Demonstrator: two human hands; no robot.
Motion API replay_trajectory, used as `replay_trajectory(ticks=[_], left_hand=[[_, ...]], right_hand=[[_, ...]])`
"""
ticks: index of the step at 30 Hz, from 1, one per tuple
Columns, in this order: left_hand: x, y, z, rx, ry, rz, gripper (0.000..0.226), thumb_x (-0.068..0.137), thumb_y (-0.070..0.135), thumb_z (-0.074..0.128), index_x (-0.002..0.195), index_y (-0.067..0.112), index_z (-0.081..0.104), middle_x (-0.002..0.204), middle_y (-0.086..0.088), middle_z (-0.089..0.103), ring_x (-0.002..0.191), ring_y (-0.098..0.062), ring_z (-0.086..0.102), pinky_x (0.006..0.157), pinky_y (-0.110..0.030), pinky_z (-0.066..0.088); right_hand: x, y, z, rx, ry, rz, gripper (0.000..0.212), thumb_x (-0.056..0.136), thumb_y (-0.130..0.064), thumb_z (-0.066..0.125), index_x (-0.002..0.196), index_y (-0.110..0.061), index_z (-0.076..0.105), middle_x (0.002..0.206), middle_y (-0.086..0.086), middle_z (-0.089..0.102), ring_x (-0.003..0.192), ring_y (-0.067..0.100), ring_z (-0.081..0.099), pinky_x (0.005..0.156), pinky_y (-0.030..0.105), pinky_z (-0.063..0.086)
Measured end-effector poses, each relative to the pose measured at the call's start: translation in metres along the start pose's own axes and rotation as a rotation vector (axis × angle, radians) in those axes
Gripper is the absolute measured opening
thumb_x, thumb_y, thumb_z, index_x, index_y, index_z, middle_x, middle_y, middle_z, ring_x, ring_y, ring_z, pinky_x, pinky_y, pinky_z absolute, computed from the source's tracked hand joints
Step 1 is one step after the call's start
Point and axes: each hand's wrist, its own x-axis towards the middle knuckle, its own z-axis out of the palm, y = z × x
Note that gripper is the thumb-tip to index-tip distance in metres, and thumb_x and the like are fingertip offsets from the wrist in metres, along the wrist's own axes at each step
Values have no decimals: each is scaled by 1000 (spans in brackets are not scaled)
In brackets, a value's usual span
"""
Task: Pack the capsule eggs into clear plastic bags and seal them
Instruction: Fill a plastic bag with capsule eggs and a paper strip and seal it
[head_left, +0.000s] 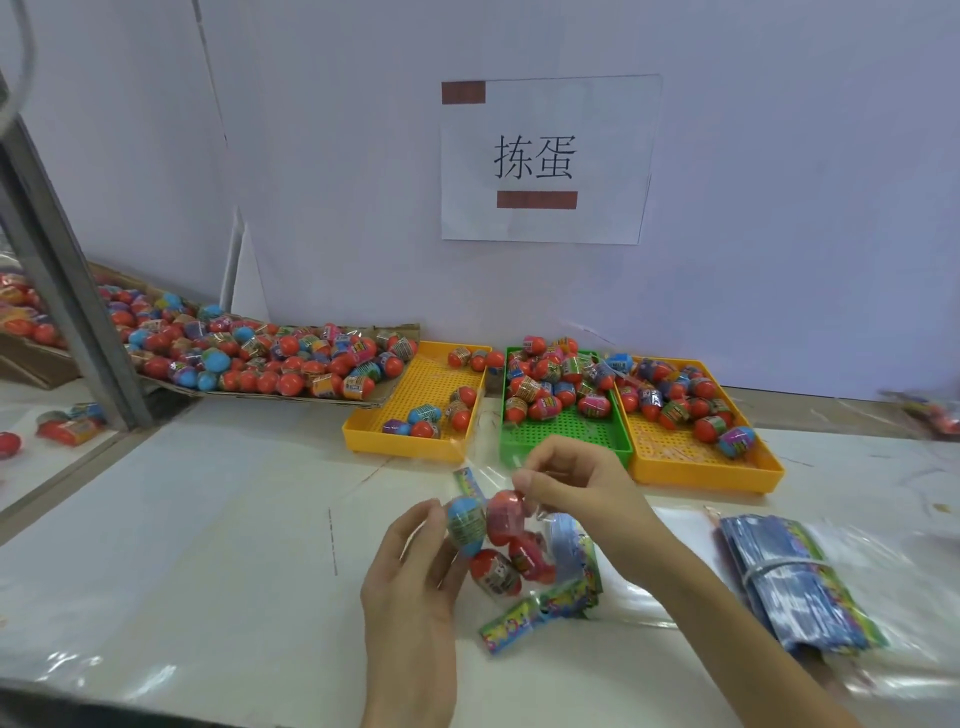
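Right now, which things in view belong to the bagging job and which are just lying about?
In use: bag of eggs held by left hand and right hand; three trays of eggs; egg pile; bundled bags.
Idle: wall sign; metal post.

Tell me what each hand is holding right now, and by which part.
Both hold one clear bag of eggs: the left hand grips its left side, the right hand pinches its top edge.
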Motion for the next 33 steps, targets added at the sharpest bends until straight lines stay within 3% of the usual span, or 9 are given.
replay_trajectory(ticks=[4, 9, 16, 18, 22, 27, 33], left_hand=[[2, -2, -3, 1, -25, 25, 12, 84, 8, 67, 94, 6, 73, 99, -15, 77, 83, -19, 75, 64, -25, 61], [1, -4, -1, 38, -46, 54, 14, 73, 19, 70, 83, 13, 78, 92, -9, 78, 80, -13, 74, 61, -22, 59], [-4, -6, 2, 98, 43, 165, 2, 80, 17, 70, 80, 18, 71, 83, -1, 73, 79, -9, 72, 60, -22, 58], [-5, -7, 2, 114, 74, 178, 17, 88, 11, 67, 76, 22, 72, 83, -1, 71, 79, -10, 72, 60, -22, 58], [-6, -5, 1, 58, 77, 148, 1, 82, 14, 69, 81, 14, 69, 80, -5, 69, 80, -18, 69, 61, -24, 59], [-7, -2, 0, 26, 97, 135, 15, 91, 6, 63, 79, 14, 69, 78, -5, 69, 71, -17, 68, 53, -24, 56], [-7, -4, 2, 115, 52, 110, 19, 94, 3, 61, 92, 13, 77, 92, -5, 77, 79, -16, 74, 59, -23, 58]], right_hand=[[0, -1, -2, 41, 34, -10, 18, 73, -26, 80, 78, -12, 70, 72, 8, 69, 65, 17, 64, 65, 28, 56], [-1, -1, -1, 51, 23, -10, 16, 73, -27, 80, 76, -15, 70, 71, 6, 69, 65, 15, 66, 64, 25, 56], [-1, -1, 1, 44, 94, -96, 9, 72, -25, 80, 72, -21, 72, 66, 4, 69, 59, 16, 64, 61, 25, 55], [-1, -2, 3, 51, 75, -101, 9, 73, -25, 80, 72, -22, 72, 66, 4, 68, 58, 15, 63, 60, 24, 55], [-1, -1, 0, 87, 1, -51, 9, 75, -21, 81, 76, -16, 73, 69, 9, 68, 59, 18, 63, 62, 27, 56], [-1, -2, -3, 113, -122, 13, 5, 78, -16, 80, 81, -16, 75, 75, 7, 71, 64, 17, 66, 65, 26, 57], [-1, -2, -9, 115, -77, 59, 14, 77, -20, 78, 91, -21, 81, 81, 4, 74, 70, 16, 66, 68, 24, 56]])
